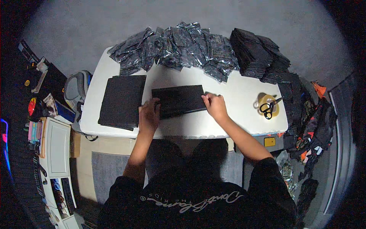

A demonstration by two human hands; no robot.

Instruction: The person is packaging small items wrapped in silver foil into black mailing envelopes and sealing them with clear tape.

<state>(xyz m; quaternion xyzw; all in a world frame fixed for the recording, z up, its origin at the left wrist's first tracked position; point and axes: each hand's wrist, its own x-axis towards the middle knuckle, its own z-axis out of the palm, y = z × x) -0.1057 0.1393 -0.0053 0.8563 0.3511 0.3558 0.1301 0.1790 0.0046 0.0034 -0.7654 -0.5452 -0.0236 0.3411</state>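
Note:
A flat black rectangular packet (178, 100) lies in the middle of the white table (236, 95). My left hand (149, 115) presses on its near left corner, fingers closed over the edge. My right hand (215, 106) holds its right edge, fingers curled on it. To the left lies a neat stack of black sheets (122, 100), a little apart from my left hand.
A heap of glossy dark plastic-wrapped packets (175, 47) runs along the table's far edge. Tall stacks of black pieces (259, 57) stand at the far right. A tape roll (265, 101) with black scissors (268, 107) lies at the right. Cluttered shelves (53, 145) stand left.

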